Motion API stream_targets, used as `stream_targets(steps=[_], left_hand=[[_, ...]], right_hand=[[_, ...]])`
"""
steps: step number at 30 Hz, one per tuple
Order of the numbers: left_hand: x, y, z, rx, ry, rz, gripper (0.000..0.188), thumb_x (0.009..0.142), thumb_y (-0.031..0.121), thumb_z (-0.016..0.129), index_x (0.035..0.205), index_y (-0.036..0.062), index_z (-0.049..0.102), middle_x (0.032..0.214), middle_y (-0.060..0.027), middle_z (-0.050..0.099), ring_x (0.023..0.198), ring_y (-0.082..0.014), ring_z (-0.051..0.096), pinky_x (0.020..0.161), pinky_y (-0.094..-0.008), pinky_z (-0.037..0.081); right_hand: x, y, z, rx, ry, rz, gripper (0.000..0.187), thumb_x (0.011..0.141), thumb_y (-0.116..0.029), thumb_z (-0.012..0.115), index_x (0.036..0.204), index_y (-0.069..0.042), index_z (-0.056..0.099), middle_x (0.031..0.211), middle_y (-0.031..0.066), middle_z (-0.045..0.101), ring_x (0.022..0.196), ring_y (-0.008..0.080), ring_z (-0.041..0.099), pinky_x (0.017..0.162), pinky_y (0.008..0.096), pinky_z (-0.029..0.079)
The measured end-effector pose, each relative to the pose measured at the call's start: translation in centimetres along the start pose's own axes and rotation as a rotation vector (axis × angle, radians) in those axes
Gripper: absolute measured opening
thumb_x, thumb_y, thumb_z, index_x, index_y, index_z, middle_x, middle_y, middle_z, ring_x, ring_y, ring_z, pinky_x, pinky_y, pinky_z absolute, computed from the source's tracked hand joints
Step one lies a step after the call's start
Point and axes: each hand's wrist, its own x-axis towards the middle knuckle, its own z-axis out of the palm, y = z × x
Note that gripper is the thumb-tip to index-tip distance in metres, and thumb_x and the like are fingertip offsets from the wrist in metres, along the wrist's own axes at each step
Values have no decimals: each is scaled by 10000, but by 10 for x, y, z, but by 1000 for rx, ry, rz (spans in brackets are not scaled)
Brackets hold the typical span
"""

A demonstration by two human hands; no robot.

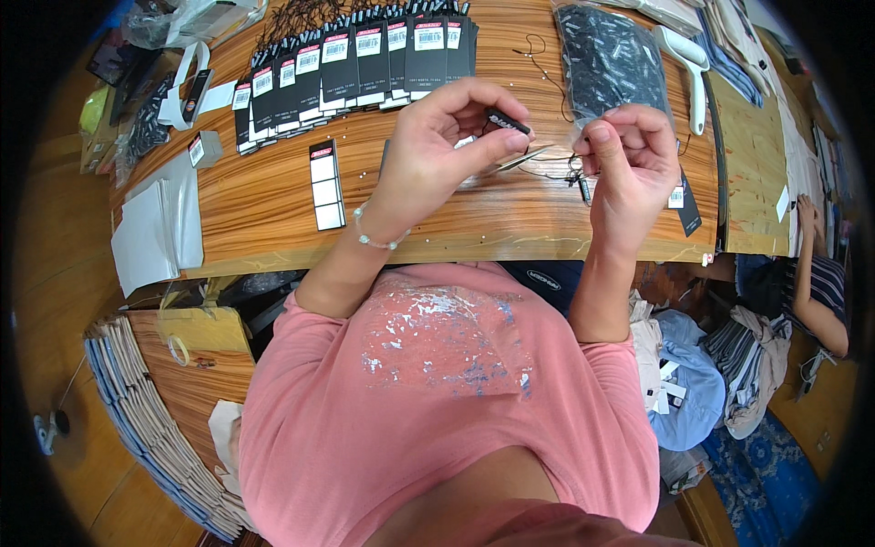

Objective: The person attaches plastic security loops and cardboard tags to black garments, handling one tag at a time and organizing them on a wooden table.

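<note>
Over the front part of the wooden table [264,210], my left hand [437,137] is closed on a small black tag [508,121] with pale lettering, pinched between thumb and fingers. A slim pointed metal tool [521,159] juts out from beneath that thumb; its other end is hidden. To the right, my right hand [635,169] pinches with thumb and forefinger, apparently on thin black cord [547,174], part of which hangs between the hands. Close by the right wrist lies a dark hang tag [690,211] with a white sticker.
Rows of black hang tags [365,64] with cords stand at the back. A clear bag [615,64] of small black pieces lies beside a white-handled tool [685,59]. White sheets [146,232] and a label strip [325,187] lie leftward. Another person's arm [806,283] shows at far right.
</note>
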Motion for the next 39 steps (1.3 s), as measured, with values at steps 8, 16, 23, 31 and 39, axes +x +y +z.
stream_targets(steps=[8,16,23,31,39], left_hand=[[2,-10,-5,-13,94,-23,177,782,-42,588,946,-14,526,860,-116,610,797,-151,603,737,-259,508],[3,-18,-9,-85,158,-43,154,796,-27,578,939,-16,521,874,-120,606,789,-149,604,730,-260,510],[5,-22,-14,-118,179,-94,150,802,-33,563,943,-14,515,865,-107,595,776,-145,599,729,-252,500],[4,-26,-17,-126,176,-81,157,800,-31,570,946,-12,514,874,-111,602,780,-143,600,736,-249,499],[2,-17,-15,-50,147,-96,197,757,-48,623,941,-26,555,894,-103,620,802,-126,609,732,-219,498]], right_hand=[[11,21,-16,345,-69,131,69,831,-62,585,832,-19,531,699,11,508,543,51,388,504,183,320],[17,31,-24,695,-235,248,209,901,-243,490,972,-46,494,719,16,408,602,73,339,583,215,319],[18,25,-27,988,-244,407,252,901,-133,382,1100,8,446,808,95,432,667,129,371,644,265,339],[17,34,-25,912,-149,305,234,866,-9,443,1099,-3,434,835,118,474,678,140,415,649,281,365],[10,25,-17,494,-202,185,152,857,-5,496,1006,-11,468,789,146,595,611,132,504,577,231,419]])
